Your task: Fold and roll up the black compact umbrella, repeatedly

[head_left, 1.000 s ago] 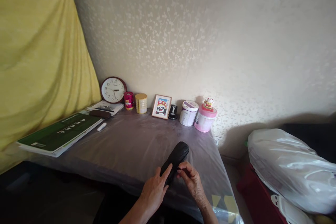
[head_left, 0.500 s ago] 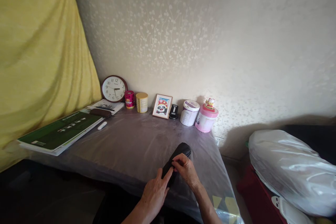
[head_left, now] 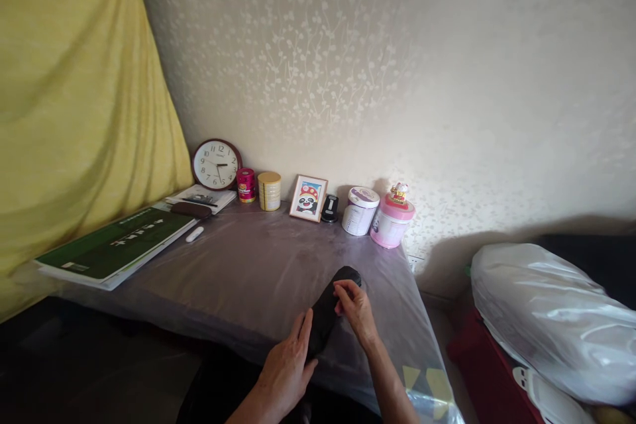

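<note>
A long black bundle, like a folded umbrella, lies slantwise at the near right of the table. My left hand grips its near end from the left, fingers together along one side and thumb lower down. Over its far half, my right hand is closed in a pinch, thumb and forefinger meeting at the bundle's surface. Whatever sits between those fingertips is too small to make out.
Plastic film covers the table. Along the back stand a clock, two small tins, a framed panda picture and two tubs, one bearing a cat figurine. A green book lies left. A white plastic bag bulges at right.
My right hand has moved up and away along the black bundle, still pinched. My left hand has slid slightly back toward me, its forefinger drawn off the bundle's top.
</note>
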The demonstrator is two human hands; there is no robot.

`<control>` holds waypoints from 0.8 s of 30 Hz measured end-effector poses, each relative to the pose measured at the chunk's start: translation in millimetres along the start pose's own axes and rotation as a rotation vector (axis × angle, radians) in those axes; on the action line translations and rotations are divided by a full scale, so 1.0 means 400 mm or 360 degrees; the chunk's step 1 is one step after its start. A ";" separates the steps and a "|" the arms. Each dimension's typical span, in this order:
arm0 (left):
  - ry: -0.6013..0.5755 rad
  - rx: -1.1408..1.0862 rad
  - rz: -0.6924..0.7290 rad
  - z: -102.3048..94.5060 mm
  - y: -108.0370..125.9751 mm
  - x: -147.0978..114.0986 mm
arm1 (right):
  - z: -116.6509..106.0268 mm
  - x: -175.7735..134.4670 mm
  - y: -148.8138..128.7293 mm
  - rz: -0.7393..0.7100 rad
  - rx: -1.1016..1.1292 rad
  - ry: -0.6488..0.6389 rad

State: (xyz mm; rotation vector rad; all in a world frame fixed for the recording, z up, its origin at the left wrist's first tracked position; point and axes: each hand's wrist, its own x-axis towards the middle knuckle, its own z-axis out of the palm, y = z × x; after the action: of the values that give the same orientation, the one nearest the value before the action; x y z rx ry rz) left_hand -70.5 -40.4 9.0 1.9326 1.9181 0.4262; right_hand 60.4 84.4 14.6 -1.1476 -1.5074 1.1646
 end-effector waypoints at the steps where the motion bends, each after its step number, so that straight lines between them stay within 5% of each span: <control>1: -0.0010 -0.0023 -0.0006 0.000 -0.004 -0.004 | -0.006 0.000 0.002 -0.0020 0.0015 0.0019; 16: 0.0027 -0.0166 0.0033 0.001 -0.024 -0.034 | 0.000 -0.031 -0.014 -0.0617 -0.0683 -0.0349; 24: 0.0077 -0.0167 0.0155 0.021 -0.038 -0.028 | -0.043 -0.065 -0.020 -0.0321 -0.0174 -0.0204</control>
State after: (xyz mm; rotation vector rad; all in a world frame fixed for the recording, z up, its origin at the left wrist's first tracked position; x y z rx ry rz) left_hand -80.3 -52.1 -5.2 1.9699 1.7981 0.5948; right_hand 80.5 60.8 22.6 -0.9807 -1.7599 1.0447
